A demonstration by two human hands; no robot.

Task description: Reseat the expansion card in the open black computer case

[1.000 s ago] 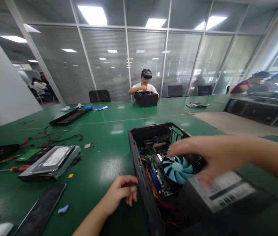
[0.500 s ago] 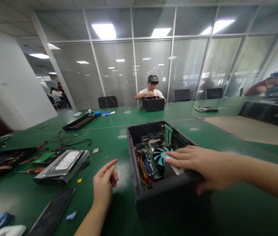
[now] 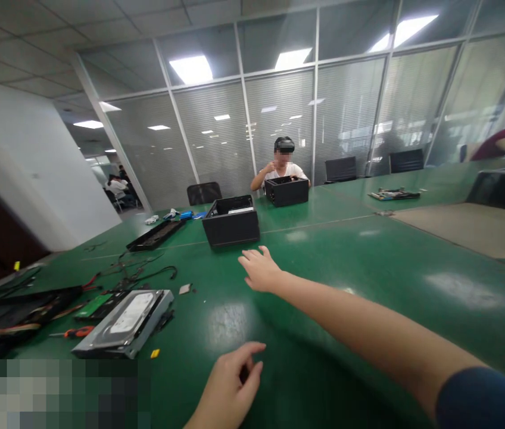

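A black open computer case [image 3: 231, 223] stands far out on the green table [image 3: 368, 256], away from me. My right hand [image 3: 259, 269] is stretched toward it with the fingers spread, a short way short of the case, holding nothing. My left hand [image 3: 230, 384] hovers low near the table's front edge, fingers loosely curled and apart, empty.
A hard drive in a metal bracket [image 3: 125, 325] lies at the left with a red-handled screwdriver [image 3: 74, 332], a green circuit board [image 3: 96, 305], cables [image 3: 145, 274] and a black panel [image 3: 154, 235]. A person across the table works at another black case [image 3: 287, 190].
The computer case has slid from right in front of me to far out on the table. My right hand left it and stays stretched out; my left hand dropped lower.
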